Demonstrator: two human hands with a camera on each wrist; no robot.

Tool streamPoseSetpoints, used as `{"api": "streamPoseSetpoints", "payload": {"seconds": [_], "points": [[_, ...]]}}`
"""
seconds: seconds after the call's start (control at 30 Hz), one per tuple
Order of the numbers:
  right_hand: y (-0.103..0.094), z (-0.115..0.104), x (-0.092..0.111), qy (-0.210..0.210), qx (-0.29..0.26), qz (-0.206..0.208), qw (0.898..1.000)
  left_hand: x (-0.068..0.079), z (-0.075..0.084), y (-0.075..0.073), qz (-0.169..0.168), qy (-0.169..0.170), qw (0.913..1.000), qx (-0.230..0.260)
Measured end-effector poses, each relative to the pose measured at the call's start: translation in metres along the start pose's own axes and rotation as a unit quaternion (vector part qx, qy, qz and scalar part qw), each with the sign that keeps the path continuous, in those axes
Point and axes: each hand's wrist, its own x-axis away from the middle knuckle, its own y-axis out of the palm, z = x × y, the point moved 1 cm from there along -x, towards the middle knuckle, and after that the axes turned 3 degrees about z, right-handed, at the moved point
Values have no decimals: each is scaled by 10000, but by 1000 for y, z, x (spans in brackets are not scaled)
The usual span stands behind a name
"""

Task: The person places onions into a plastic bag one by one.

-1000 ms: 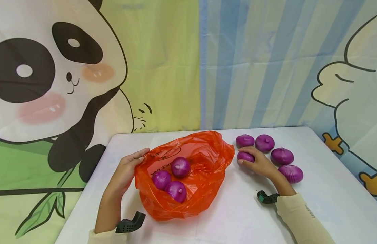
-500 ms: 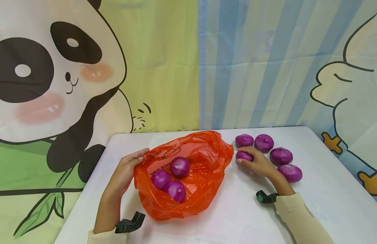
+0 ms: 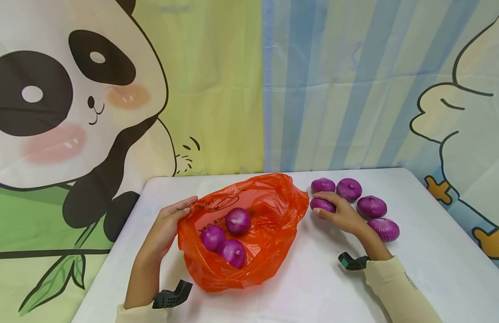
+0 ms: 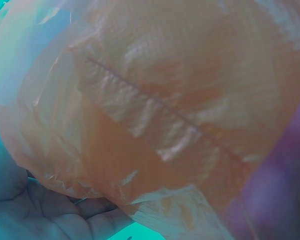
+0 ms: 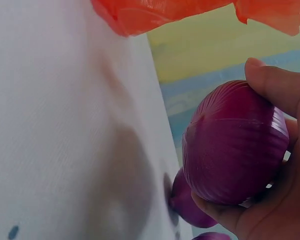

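Observation:
A red plastic bag (image 3: 273, 251) with black print lies with its mouth spread wide, three purple onions (image 3: 238, 221) inside. At the bag's left rim, my left hand (image 3: 165, 226) holds the edge of the plastic; some of its fingers are hidden behind the film (image 4: 180, 100) in the left wrist view. To the right of the bag, my right hand (image 3: 343, 215) grips another purple onion (image 3: 323, 205). Close up in the right wrist view, the thumb and fingers wrap this onion (image 5: 235, 145), which is raised off the table.
Several more onions (image 3: 372, 207) lie on the white table (image 3: 314, 287) behind and to the right of my right hand. A printed cloth backdrop (image 3: 217, 89) with a panda stands behind the table's far edge.
My right hand has raised the onion slightly and shifted it a little to the left. The left hand and the bag stay as they were.

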Motion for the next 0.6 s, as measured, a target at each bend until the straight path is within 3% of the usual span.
{"api": "streamPoseSetpoints", "payload": {"seconds": [0.4,0.6], "points": [[-9,-46,-1,-287,-497,18,9983,2,2,-2,-53,100,9998,-150],[-14,-71,-2,-680,-817,54,9943,0,1,0,-103,129,9998,-112]]}}
